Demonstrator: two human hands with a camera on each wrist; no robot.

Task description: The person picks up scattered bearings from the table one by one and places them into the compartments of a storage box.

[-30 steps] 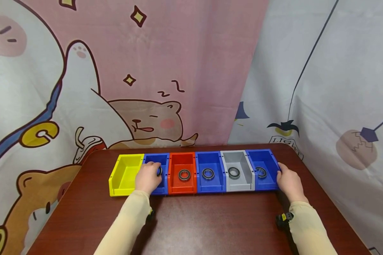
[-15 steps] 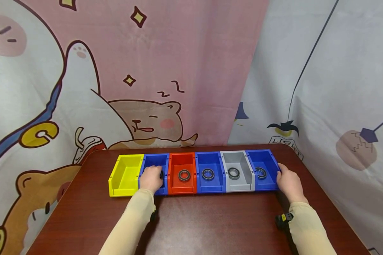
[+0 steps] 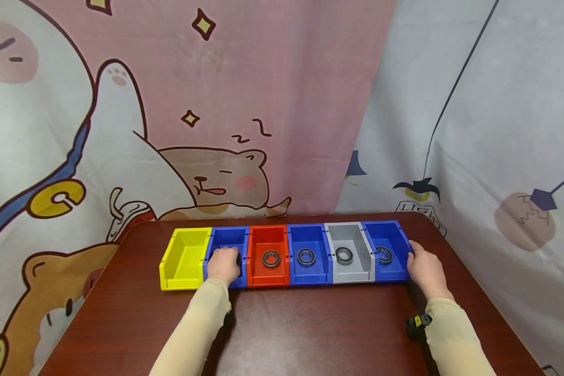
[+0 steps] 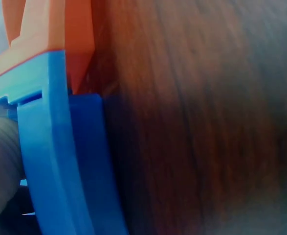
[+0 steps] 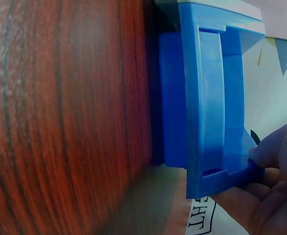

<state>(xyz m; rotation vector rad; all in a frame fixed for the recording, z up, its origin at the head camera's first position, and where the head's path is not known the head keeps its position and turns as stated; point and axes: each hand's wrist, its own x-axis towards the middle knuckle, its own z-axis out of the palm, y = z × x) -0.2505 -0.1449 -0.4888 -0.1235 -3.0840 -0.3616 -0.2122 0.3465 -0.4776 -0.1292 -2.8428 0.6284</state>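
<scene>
My left hand (image 3: 223, 265) reaches down into the blue bin (image 3: 230, 236) second from the left. Its fingers pinch a bearing (image 3: 238, 259), of which only a dark edge shows beside the hand. In the left wrist view, a fingertip (image 4: 0, 164) and the dark ring lie behind that bin's front lip (image 4: 55, 147). At the row's other end, my right hand (image 3: 425, 269) grips the outer side wall of the last blue bin (image 3: 392, 235), thumb inside and fingers outside in the right wrist view. One bearing (image 3: 384, 255) lies in this bin.
Between them, a red bin (image 3: 269, 235), a blue bin (image 3: 306, 235) and a grey bin (image 3: 340, 232) each hold one bearing. A yellow bin (image 3: 188, 250) ends the row at left. The row stands on a brown wooden table (image 3: 310, 324) before a printed curtain (image 3: 310, 104).
My left hand has moved slightly toward me and right, lower into its blue bin, and the bearing has shifted nearer with it. My right hand stays on the last bin's wall.
</scene>
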